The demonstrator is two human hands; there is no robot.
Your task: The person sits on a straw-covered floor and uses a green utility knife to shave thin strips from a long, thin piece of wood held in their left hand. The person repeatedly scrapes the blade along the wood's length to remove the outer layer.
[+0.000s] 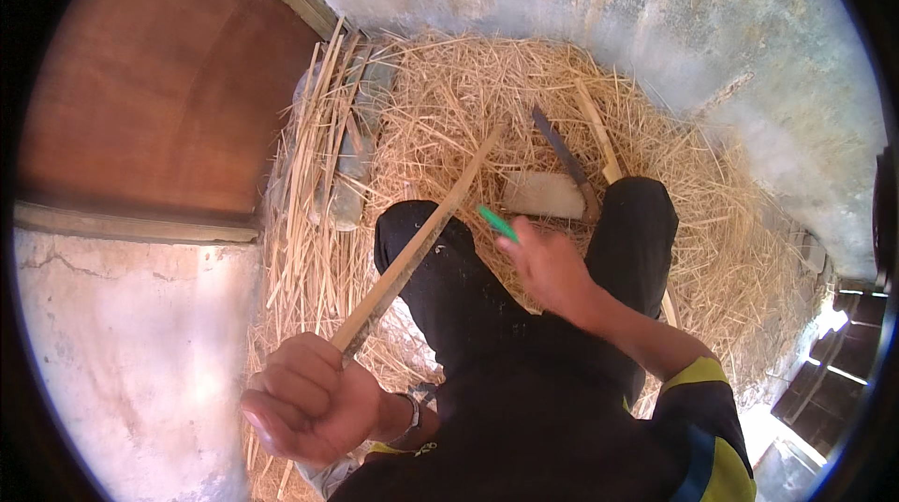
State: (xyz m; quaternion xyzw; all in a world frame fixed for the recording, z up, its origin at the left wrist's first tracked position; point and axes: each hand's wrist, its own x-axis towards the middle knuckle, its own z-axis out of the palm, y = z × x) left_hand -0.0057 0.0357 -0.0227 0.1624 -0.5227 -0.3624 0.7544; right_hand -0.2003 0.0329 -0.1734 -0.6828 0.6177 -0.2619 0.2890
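My left hand [304, 399] is wrapped round the near end of a long, flat bamboo strip [409, 263]. The strip slants up and away across my left knee, its far tip over the straw. My right hand [552, 268] is closed on a slim green-handled tool [496, 222] between my knees. Its working end cannot be made out, and the tool is apart from the strip. Beyond the right hand, a dark-bladed knife [560, 148] leans on a pale block [543, 194], its brown handle toward my right knee.
Loose straw and shavings [449, 81] cover the floor. Long thin split strips [318, 165] lie in a bundle at left. Another strip [593, 118] reaches past my right knee. Stained walls [749, 52] and a brown door panel [169, 81] enclose the corner.
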